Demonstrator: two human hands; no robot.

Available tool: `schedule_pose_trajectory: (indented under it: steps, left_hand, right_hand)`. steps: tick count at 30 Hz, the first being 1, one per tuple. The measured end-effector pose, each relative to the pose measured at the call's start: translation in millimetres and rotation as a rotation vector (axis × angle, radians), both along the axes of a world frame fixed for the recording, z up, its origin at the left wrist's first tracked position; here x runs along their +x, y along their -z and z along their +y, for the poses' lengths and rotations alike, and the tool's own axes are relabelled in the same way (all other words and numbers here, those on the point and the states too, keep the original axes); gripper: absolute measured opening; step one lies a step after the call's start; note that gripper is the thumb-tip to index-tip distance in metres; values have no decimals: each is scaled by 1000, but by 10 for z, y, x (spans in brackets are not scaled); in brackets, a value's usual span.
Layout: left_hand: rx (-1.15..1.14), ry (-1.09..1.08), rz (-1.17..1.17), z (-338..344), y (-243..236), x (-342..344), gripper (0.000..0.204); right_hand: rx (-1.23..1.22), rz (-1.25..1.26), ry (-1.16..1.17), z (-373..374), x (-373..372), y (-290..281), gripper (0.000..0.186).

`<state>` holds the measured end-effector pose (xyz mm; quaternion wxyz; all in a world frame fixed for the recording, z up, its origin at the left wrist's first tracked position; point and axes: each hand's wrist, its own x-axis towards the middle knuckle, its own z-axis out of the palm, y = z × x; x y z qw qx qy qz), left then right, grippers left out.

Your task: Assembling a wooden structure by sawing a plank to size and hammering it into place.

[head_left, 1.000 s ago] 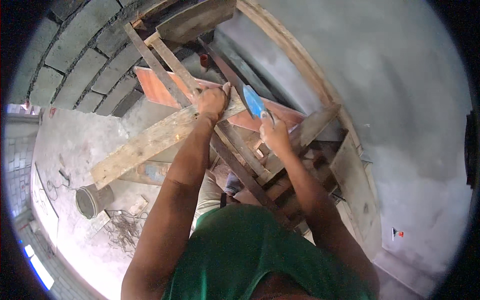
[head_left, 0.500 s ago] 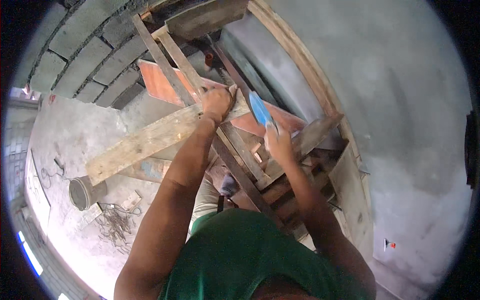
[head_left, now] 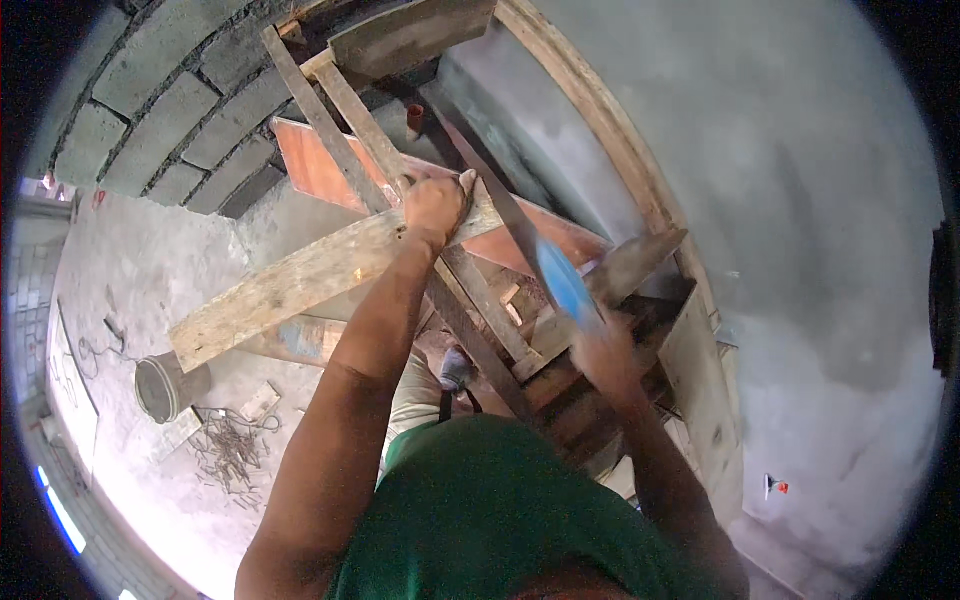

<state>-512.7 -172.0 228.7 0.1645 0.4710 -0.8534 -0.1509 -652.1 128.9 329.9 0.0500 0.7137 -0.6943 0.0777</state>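
A pale wooden plank [head_left: 285,285] lies slanted across timber pieces. My left hand [head_left: 436,208] is closed over its far end, gripping and pressing it. In my right hand [head_left: 603,350], smeared by motion, is a handsaw [head_left: 508,212] with a blue part near the grip. The dark blade runs up and left from that hand, passing close beside the plank's end; whether its teeth touch the wood I cannot tell.
Two narrow timber strips [head_left: 340,110] and an orange-brown board [head_left: 312,165] lie under the plank. A plywood panel [head_left: 705,375] stands at right. A bucket [head_left: 165,388] and a heap of thin metal pieces [head_left: 230,455] are on the floor. Block wall [head_left: 165,100] rises at far left.
My right hand has drawn the handsaw down and to the right, toward my body. My left hand and the plank have stayed nearly in place.
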Motion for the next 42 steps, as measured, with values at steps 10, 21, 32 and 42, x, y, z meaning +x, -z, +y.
schedule_pose_trajectory:
  steps: [10,21,32,42]
  left_hand:
    - [189,-120,-123,-38,19,34,70]
    - [-76,13,28,33,5,-205,69]
    - [161,-82,-117,24,69,-15,65]
    - [181,-52,-127,-23,115,-126,67]
  right_hand:
    - [123,-292,232,-564,125,100,25]
    - [138,-864,431,-1245,-149,529,14]
    - [637,-287,492,897,-120,-463,39]
    - [327,-1357,739,-1153,-22,213,22]
